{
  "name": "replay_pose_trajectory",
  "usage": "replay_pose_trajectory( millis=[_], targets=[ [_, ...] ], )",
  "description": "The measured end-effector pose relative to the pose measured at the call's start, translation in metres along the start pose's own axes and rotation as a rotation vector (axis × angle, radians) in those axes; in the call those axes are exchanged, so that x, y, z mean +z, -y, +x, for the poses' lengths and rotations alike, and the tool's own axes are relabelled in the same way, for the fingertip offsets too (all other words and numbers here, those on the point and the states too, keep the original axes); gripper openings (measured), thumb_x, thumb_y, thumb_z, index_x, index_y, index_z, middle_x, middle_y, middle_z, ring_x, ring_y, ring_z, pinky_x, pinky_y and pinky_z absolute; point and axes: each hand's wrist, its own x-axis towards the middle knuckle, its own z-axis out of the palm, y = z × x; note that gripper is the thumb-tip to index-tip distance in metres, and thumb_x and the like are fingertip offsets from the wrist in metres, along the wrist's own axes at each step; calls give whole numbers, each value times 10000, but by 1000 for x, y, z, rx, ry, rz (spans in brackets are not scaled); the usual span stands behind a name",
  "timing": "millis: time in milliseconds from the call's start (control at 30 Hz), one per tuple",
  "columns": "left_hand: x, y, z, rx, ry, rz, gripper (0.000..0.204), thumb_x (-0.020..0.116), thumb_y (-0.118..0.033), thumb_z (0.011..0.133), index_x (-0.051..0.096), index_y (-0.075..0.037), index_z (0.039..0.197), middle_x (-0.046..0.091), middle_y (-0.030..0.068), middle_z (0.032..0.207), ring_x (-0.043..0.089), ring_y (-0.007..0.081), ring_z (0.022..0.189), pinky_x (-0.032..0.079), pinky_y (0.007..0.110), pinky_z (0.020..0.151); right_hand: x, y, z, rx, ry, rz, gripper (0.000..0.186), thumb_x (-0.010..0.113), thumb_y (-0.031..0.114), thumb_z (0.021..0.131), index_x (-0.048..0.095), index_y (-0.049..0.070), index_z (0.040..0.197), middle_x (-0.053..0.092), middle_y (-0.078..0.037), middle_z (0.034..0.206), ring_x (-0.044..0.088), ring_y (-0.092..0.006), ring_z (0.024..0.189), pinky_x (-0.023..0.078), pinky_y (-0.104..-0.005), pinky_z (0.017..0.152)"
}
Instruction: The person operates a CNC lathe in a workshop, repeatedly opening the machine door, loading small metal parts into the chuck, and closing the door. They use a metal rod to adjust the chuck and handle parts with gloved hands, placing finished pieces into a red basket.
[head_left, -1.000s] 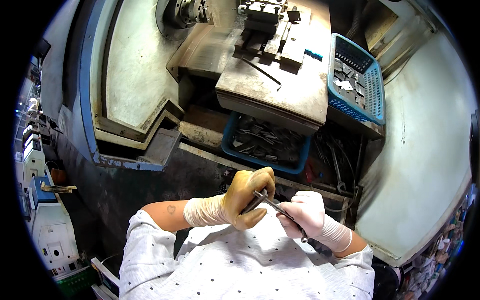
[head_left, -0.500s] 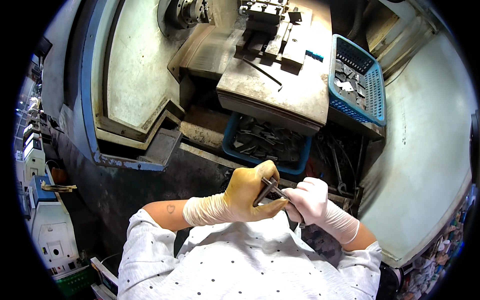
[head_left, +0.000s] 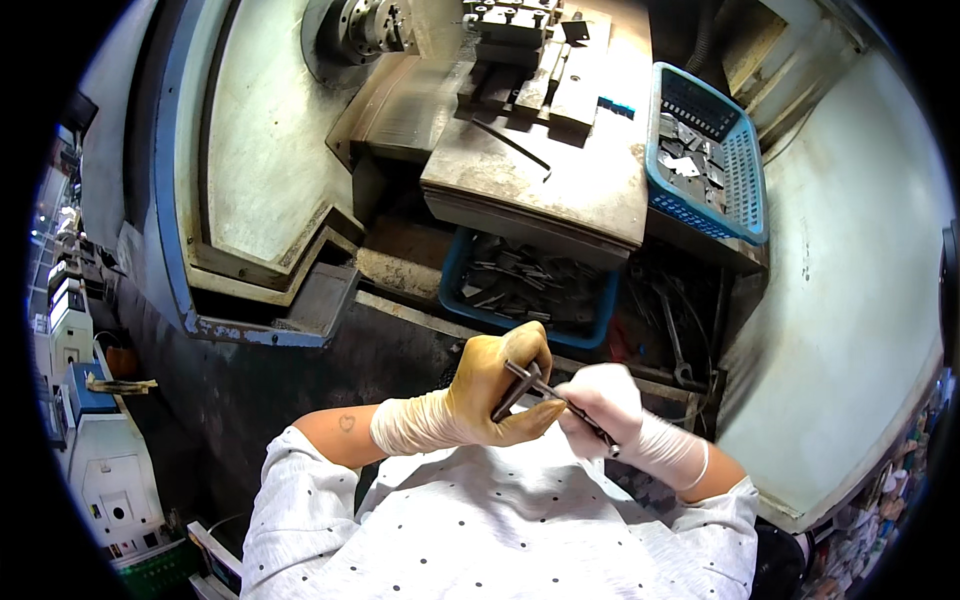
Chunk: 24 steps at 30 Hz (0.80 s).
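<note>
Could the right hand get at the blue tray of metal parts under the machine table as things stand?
Probably not at once: the right hand grips a thin metal tool, though the blue tray lies open just ahead.

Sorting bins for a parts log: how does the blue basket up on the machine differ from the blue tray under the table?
The blue basket sits on top at the right, with mesh walls and a few flat pale pieces. The blue tray sits lower, half hidden under the machine table, with solid walls and many dark rod-like parts. Both are blue and rectangular.
</note>
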Motion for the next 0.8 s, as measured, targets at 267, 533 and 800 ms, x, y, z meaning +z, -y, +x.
replay_pose_trajectory(
  millis=[267,533,800],
  targets=[
    [3,3,2,-45,4,51,434,679,-348,659,408,-13,712,405,67,555,436,140,431,347,244,386,14,8,-18,512,-134,722,128,498,112,830,520,-14,840,436,-7,511,399,-69,413,320,-212,398],
    [2,11,1,-47,33,86,417,650,-361,685,415,-18,718,430,61,549,465,131,440,371,236,402,14,-11,-13,84,-121,262,54,521,27,776,524,4,824,437,-16,492,414,-125,380,349,-226,384],
    [7,18,-9,-184,-19,46,449,649,-390,683,419,-8,742,439,65,539,459,118,442,359,228,405,19,-11,-10,485,-124,415,154,520,141,825,552,-2,777,470,-12,514,398,-56,420,333,-199,398]
  ],
)
